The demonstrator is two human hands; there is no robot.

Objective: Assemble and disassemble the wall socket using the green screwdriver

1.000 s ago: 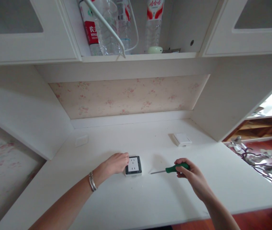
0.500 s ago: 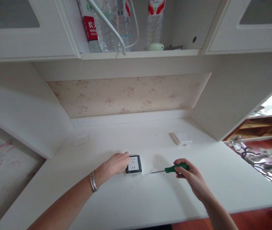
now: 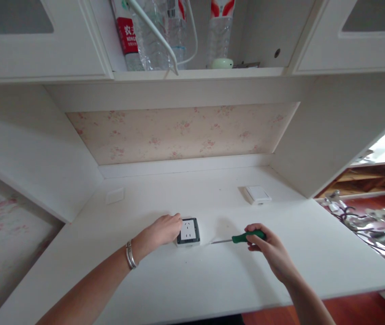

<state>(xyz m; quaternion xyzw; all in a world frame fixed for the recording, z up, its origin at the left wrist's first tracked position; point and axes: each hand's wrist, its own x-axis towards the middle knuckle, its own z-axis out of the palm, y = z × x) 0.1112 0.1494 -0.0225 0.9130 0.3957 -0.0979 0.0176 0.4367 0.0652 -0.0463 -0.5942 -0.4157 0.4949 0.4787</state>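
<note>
So the square plastic electrical socket [image 3: 188, 230] had a white slotted face, dark frame and white base, and sat face up on the white countertop [image 3: 165, 289], left edge partly hidden. The green-handled screwdriver with a thin metal shaft [image 3: 238, 239] was pretty much sideways, off to the right, tip near the socket but not touching it.

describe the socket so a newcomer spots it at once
On the broad white countertop, find the left hand near the middle. Just right of it sits the square white socket; unlike the plain white square box farther back and right, its slotted white face is framed in dark grey.
</note>
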